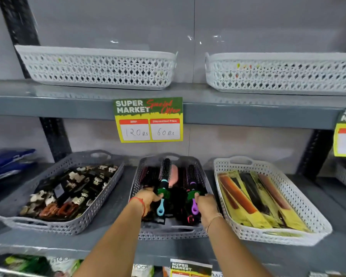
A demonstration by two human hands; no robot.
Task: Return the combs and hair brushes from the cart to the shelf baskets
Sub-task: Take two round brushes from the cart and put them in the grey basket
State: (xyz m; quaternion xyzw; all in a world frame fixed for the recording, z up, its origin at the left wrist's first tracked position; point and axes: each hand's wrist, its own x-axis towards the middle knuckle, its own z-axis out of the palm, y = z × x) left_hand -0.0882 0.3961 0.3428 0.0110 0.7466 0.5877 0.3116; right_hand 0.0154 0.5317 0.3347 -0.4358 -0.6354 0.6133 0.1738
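Note:
A grey lattice basket (169,233) in the middle of the lower shelf holds several round hair brushes. My left hand (148,198) grips a blue-handled round brush (164,176) lying in that basket. My right hand (205,203) grips a purple-handled round brush (193,188) beside it. A pink brush (174,175) lies between the two. To the right, a white lattice basket (312,224) holds several packaged combs (248,198) in yellow card sleeves. The cart is out of view.
A grey basket (100,198) of hair clips sits on the left. Two white baskets (100,66) (284,72) stand on the upper shelf. A yellow price tag (149,119) hangs from the shelf edge. Blue packets (8,162) lie far left.

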